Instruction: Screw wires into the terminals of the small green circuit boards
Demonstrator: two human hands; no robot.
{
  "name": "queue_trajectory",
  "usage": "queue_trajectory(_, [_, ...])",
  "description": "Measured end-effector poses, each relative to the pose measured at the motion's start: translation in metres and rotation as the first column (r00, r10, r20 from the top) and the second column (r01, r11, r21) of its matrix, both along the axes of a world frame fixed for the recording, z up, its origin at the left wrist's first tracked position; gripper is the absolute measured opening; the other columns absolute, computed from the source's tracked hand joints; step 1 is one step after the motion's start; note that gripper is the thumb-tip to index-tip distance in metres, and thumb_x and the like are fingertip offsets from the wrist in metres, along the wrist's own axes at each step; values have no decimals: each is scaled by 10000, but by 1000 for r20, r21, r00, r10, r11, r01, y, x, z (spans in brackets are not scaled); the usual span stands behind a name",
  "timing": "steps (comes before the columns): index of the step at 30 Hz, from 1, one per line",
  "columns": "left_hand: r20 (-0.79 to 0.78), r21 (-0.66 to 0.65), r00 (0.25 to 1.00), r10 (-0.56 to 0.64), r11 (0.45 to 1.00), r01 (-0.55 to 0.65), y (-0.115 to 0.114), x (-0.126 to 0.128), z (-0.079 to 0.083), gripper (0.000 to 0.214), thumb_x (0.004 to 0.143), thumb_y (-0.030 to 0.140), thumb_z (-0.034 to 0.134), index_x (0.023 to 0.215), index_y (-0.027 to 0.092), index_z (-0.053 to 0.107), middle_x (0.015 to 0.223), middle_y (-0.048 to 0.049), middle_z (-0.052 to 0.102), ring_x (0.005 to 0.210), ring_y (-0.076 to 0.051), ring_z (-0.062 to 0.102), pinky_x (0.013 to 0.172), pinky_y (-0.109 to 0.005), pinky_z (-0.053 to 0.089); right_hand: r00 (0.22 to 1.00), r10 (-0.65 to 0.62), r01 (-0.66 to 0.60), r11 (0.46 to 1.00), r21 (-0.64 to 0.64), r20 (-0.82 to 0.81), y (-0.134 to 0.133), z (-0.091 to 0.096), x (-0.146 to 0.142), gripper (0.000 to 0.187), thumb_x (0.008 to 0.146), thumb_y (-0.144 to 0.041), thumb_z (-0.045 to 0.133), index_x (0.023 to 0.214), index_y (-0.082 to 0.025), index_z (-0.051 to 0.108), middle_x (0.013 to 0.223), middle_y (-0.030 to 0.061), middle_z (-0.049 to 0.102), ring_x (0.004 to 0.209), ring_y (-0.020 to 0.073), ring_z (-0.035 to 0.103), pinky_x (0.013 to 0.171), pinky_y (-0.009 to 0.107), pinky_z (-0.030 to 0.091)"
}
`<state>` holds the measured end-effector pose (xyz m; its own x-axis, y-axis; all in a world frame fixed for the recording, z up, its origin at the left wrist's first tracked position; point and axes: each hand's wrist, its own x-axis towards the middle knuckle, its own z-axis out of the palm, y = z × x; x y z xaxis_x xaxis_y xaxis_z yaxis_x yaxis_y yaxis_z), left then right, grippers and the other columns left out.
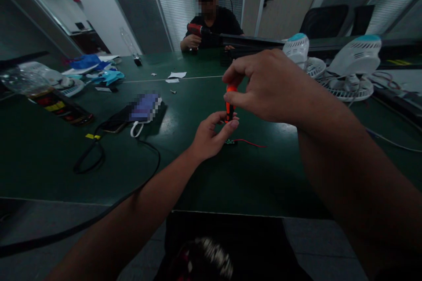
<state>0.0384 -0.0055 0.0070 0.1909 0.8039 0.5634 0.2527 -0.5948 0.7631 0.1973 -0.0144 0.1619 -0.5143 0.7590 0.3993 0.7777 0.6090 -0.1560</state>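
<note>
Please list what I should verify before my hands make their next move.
1. Right hand gripping the orange-and-black, upright-handled tool: ok, fingers on its upper part.
2. Left hand at the tool's lower end: ok.
3. Tool tip properly seated: cannot tell, the left hand hides it.
4. Small green circuit board in view: ok, beside the left hand.
5. Thin red wire apart from the tool: ok, stretching rightward.

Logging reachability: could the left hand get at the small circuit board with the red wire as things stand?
Probably yes: the circuit board lies close by the left hand, with nothing visible blocking it, though that hand may first need to leave the lower end of the orange-and-black handle.
</note>
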Motion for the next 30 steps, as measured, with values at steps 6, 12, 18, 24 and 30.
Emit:
queue_trajectory(6, [11,22,999,-44,999,43,1,-2,-1,236,1019,378,584,1105,224,741,1155,-94,792,1057,-222,733,980,-410,562,1000,19,-19,1000,2,0,2,-2,1,292,860,-250,630,1095,-161,778,1152,145,782,1058,350,711,983,478,518])
queue_trajectory(12, [-44,33,999,2,999,-1,-1,-3,3,198,993,373,632,1033,220,752,1053,-81,802,954,-204,738,903,-369,580,1000,1,-1,1000,-5,-7,2,-3,-2,277,883,-282,618,1076,-169,783,1099,120,792,1027,310,717,916,414,522])
queue_trajectory(18, [-62,15,997,48,999,-48,-1,-3,2,168,945,379,707,1020,236,755,1019,-64,806,950,-198,731,906,-361,583,995,-82,83,997,5,-58,0,-1,-2,286,883,-445,688,1023,-216,788,1008,103,790,945,284,707,793,371,504])
queue_trajectory(24, [-45,21,995,86,996,-85,1,-3,0,156,902,368,761,984,235,763,991,-50,808,900,-186,721,886,-347,575,990,-138,139,990,27,-15,4,-3,-3,333,872,-520,678,962,-225,803,936,107,784,900,294,705,730,365,473])
queue_trajectory(30, [-9,12,996,94,996,-94,4,-2,-3,162,877,360,787,965,228,758,975,-43,805,879,-175,709,868,-334,565,986,-147,148,989,2,82,6,-7,-7,332,927,-467,603,970,-216,816,909,111,790,909,296,712,712,350,456])
